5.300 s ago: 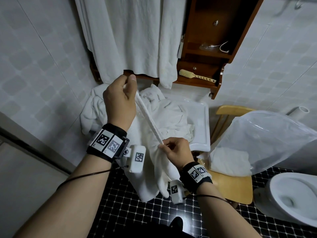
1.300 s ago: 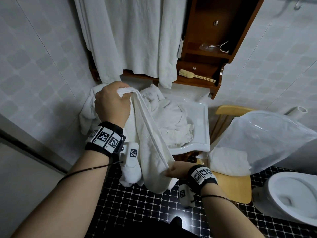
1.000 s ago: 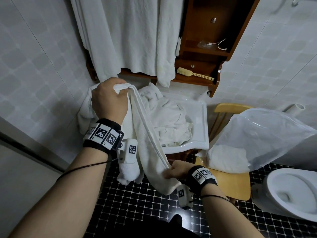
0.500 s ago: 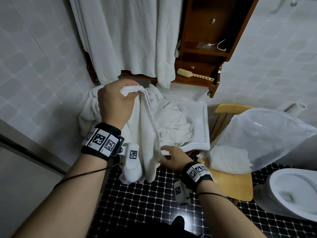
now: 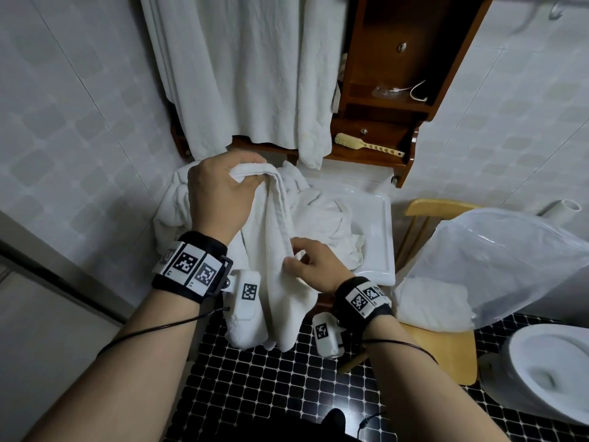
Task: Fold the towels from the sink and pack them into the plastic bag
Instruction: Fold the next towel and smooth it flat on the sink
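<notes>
A white towel hangs folded lengthwise in front of the sink. My left hand grips its top end, raised above the sink's left side. My right hand pinches the towel's right edge about halfway down, thumb and fingers curled on the cloth. More crumpled white towels lie in the sink and spill over its left rim. The clear plastic bag rests on a wooden chair at the right, with a folded white towel inside its mouth.
Large white towels hang from above behind the sink. A wooden wall shelf holds a brush. A white toilet stands at the lower right on the black tiled floor. Tiled walls close in left and right.
My right hand let go of the towel's bottom end, which dropped to hang straight, then rose and took the towel's edge near its middle. My left hand kept holding the top.
</notes>
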{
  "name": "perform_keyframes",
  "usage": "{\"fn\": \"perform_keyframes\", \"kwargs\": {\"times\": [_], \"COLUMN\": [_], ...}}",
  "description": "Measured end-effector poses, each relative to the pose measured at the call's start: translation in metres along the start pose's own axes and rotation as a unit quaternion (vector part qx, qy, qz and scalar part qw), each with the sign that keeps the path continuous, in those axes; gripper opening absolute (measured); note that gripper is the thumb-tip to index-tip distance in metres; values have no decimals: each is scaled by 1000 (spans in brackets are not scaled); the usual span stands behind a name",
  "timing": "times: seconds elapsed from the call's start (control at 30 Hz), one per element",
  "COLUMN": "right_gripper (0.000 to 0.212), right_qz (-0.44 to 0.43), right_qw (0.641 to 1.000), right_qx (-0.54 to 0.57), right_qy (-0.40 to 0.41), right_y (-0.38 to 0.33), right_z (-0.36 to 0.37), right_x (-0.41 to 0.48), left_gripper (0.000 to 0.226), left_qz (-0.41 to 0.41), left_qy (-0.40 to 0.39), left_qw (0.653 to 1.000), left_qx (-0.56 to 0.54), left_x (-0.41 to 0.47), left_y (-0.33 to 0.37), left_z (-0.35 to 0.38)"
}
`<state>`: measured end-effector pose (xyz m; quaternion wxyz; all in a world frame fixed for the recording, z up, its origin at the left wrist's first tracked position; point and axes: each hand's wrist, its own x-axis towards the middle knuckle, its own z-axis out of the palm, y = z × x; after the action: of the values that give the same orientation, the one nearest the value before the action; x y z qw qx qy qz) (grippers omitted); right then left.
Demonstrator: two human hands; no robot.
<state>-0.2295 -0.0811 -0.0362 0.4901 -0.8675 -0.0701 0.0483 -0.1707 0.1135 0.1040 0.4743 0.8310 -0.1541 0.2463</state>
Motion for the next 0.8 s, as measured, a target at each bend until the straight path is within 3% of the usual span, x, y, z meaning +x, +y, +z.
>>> {"fn": "perform_keyframes", "kwargs": {"times": [0.2,0.3,0.4,0.5,0.53,0.67,0.8], "right_gripper": [24,32,31,22,22,41,41], "right_qz": [18,58,63,51,60,149,201], "right_qw": [995,997,986,948,944,941,913], "right_qx": [-98,-35,-23,-87,-122,-254,-271], "right_qy": [-9,26,150,302,301,167,228], "right_y": [-4,3,13,21,21,24,30], "right_z": [9,4,-6,-17,-20,-27,-35], "right_x": [-6,-11,-16,-19,-19,-23,-24], "left_gripper": [16,17,18,18,17,13,14], "left_qz": [-10,-34,-66,-84,-86,-108,-105], "left_qy": [9,27,38,24,20,27,47], "left_qw": [1000,999,996,993,993,988,988], "left_qx": [21,28,53,74,80,106,103], "left_x": [1,2,2,-2,-3,-7,-7], "left_y": [-6,-14,-24,-28,-28,-27,-30], "left_z": [3,0,-2,1,3,8,6]}}
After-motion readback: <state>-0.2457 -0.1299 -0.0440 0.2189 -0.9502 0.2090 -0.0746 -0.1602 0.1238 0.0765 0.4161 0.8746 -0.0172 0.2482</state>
